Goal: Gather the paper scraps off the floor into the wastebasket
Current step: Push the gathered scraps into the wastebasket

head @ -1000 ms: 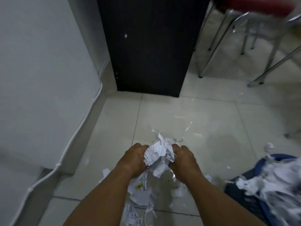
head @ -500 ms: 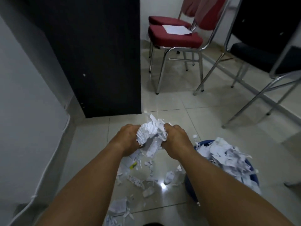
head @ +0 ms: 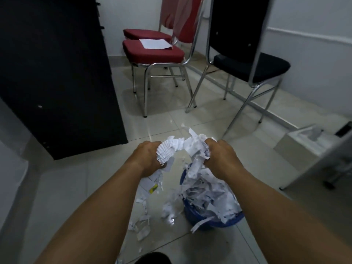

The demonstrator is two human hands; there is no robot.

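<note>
Both hands hold one bunch of white paper scraps (head: 181, 147) above the floor. My left hand (head: 146, 157) grips its left side, my right hand (head: 222, 157) its right side, directly over the blue wastebasket (head: 192, 212). The basket is heaped with white shredded paper (head: 207, 195) that spills over its rim. Strips hang from the bunch down toward the heap. More loose scraps (head: 142, 221) lie on the pale floor tiles to the left of the basket, among them a piece with a yellow mark (head: 153, 188).
A tall black cabinet (head: 57, 73) stands at the left. Two red chairs (head: 152, 52), one with a white sheet on its seat, and a black chair (head: 251, 63) stand behind on chrome legs. A white box (head: 297, 143) sits on the floor at the right.
Both hands lifted the bunch of scraps off the floor and carried it to the right, over the wastebasket. The bunch has spread a little between the hands. The camera view tilted up.
</note>
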